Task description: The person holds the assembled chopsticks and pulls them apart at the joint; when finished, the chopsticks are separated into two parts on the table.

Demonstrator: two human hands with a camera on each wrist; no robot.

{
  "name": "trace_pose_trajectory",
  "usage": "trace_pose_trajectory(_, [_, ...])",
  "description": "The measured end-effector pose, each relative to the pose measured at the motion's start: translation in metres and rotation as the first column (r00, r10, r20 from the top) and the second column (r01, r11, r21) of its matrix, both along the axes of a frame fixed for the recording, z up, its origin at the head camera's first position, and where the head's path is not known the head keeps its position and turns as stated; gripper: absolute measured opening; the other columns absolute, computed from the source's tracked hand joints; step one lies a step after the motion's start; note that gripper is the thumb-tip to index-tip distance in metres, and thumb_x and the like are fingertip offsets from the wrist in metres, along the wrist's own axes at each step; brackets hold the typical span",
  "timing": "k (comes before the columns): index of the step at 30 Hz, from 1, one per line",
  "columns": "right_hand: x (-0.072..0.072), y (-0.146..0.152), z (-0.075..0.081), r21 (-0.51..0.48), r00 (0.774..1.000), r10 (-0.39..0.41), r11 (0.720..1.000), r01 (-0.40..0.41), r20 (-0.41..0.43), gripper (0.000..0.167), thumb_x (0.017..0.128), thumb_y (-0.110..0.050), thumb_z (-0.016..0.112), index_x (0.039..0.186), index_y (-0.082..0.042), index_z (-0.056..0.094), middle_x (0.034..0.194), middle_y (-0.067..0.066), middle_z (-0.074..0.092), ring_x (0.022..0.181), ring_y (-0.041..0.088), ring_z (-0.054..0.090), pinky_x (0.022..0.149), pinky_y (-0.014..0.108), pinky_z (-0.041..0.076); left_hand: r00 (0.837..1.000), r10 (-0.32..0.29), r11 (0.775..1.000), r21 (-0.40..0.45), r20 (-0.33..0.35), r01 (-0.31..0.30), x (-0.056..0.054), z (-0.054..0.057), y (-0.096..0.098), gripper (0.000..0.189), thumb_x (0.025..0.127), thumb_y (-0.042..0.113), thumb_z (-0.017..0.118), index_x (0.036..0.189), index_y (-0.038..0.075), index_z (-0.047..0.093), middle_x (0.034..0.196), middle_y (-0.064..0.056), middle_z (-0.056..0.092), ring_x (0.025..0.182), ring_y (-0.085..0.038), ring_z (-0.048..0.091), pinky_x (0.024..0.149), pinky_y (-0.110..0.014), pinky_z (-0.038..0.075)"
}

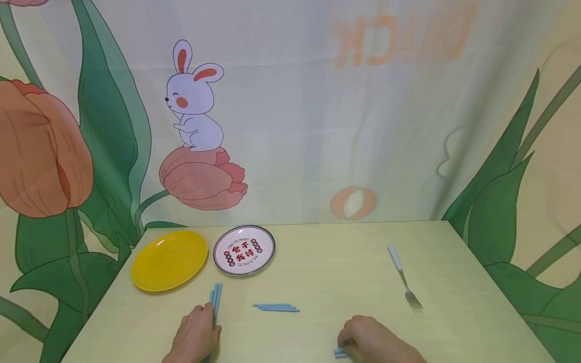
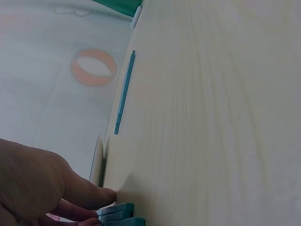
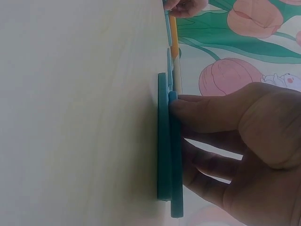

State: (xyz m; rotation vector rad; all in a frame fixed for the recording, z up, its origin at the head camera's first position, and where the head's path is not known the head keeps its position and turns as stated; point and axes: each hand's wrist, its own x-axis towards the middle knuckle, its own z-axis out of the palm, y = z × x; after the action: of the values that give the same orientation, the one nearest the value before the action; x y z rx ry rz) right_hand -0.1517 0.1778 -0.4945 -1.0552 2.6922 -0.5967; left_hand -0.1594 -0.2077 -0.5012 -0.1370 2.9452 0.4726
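1. At lower left, our left hand (image 1: 195, 331) pinches the left sticks (image 1: 217, 298) near the yellow plate (image 1: 170, 262).
2. At lower right, our right hand (image 1: 369, 339) pinches one stick (image 3: 176, 160) beside a second stick (image 3: 163, 141).
3. Between them lie the middle sticks (image 1: 276, 307).

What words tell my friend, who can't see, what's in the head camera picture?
A person's left-hand grip holds some blue sticks and their right-hand grip is on others at a pale table. A third bunch lies between them; a yellow plate and a white plate sit at back left, with a fork at right.
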Motion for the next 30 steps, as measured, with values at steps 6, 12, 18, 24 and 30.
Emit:
trace_pose_trajectory(6, [-0.0003, 0.0, -0.0005, -0.007, 1.0, -0.002, 1.0, 0.002, 0.019, 0.014, 0.084, -0.007, 0.069, 0.086, -0.019, 0.078, 0.082, -0.019, 0.065, 0.072, -0.005, 0.048, 0.067, 0.018, 0.046, 0.999, 0.005, 1.0, -0.003, 0.034, -0.005, 0.0, 0.0007, -0.0005, 0.021, 0.085, 0.014, 0.071, 0.091, 0.0, 0.058, 0.075, -0.007, 0.047, 0.063, -0.021, 0.048, 0.054, -0.03, 0.042])
trace_pose_trajectory(12, [-0.0013, -0.0001, -0.0009, -0.01, 1.0, 0.006, 1.0, -0.006, 0.012, 0.016, 0.085, -0.007, 0.069, 0.086, -0.02, 0.077, 0.079, -0.02, 0.058, 0.07, -0.005, 0.045, 0.066, 0.017, 0.045, 1.0, -0.002, 1.0, 0.007, 0.015, 0.002, 0.0007, 0.0017, -0.0025, 0.018, 0.085, 0.014, 0.072, 0.092, 0.001, 0.061, 0.075, -0.006, 0.047, 0.063, -0.02, 0.048, 0.053, -0.03, 0.042])
trace_pose_trajectory(18, [-0.0031, -0.0009, 0.0005, 0.009, 0.999, -0.014, 1.0, 0.013, 0.047, 0.013, 0.086, -0.01, 0.069, 0.09, -0.019, 0.078, 0.083, -0.019, 0.062, 0.074, -0.005, 0.048, 0.069, 0.019, 0.048, 1.0, -0.008, 1.0, 0.01, -0.006, 0.008, 0.0015, 0.0022, -0.0028, 0.013, 0.085, 0.011, 0.07, 0.087, 0.002, 0.061, 0.073, -0.007, 0.047, 0.061, -0.021, 0.047, 0.052, -0.031, 0.04])
trace_pose_trajectory(24, [-0.0024, -0.0011, 0.0003, 0.017, 0.999, -0.02, 1.0, 0.02, 0.037, 0.012, 0.086, -0.011, 0.069, 0.089, -0.018, 0.078, 0.083, -0.019, 0.065, 0.075, -0.006, 0.051, 0.069, 0.02, 0.049, 1.0, -0.003, 1.0, 0.003, 0.008, 0.003, 0.0029, 0.0038, -0.001, 0.011, 0.085, 0.01, 0.068, 0.085, 0.002, 0.061, 0.073, -0.007, 0.046, 0.061, -0.021, 0.047, 0.051, -0.03, 0.04])
trace_pose_trajectory(30, [-0.002, -0.0012, -0.0008, 0.007, 0.997, -0.041, 0.999, 0.041, 0.058, 0.012, 0.087, -0.011, 0.068, 0.089, -0.018, 0.078, 0.085, -0.018, 0.067, 0.078, -0.005, 0.055, 0.071, 0.022, 0.05, 1.0, 0.003, 1.0, -0.024, 0.015, -0.003, 0.0023, 0.0043, -0.0002, 0.009, 0.085, 0.008, 0.065, 0.083, 0.0, 0.061, 0.071, -0.008, 0.046, 0.06, -0.021, 0.047, 0.052, -0.031, 0.041])
